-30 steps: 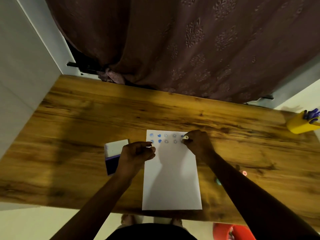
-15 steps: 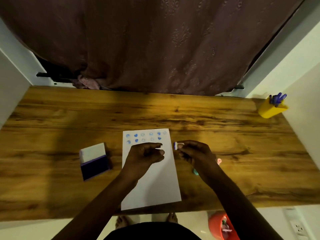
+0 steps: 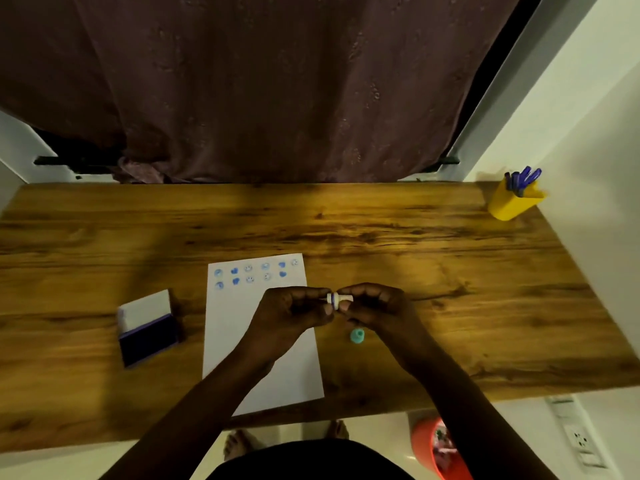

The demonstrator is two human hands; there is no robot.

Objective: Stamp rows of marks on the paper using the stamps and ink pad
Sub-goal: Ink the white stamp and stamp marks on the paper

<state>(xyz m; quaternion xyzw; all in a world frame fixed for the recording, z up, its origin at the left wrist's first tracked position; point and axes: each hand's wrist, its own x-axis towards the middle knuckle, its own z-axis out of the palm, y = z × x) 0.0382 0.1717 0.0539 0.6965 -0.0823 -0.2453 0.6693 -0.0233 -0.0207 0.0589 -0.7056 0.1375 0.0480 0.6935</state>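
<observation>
A white sheet of paper [image 3: 242,341] lies on the wooden table [image 3: 415,244], with two rows of blue stamped marks [image 3: 256,273] along its far edge. My left hand [image 3: 294,313] and my right hand [image 3: 374,308] meet above the paper's right edge, both pinching a small white stamp [image 3: 339,299] with a blue ring, held sideways. A teal stamp [image 3: 357,336] stands on the table just below my right hand. The ink pad [image 3: 149,330] sits open to the left of the paper, its lid up and its dark pad facing me.
A yellow cup of blue pens [image 3: 512,199] stands at the table's far right corner. A dark curtain [image 3: 259,84] hangs behind the table. An orange bin [image 3: 440,448] is on the floor at the lower right, near a wall socket [image 3: 581,441].
My right hand lifted the white stamp off the paper's top right corner and drew it back toward me. My left hand came up to meet it, and both now hold the stamp.
</observation>
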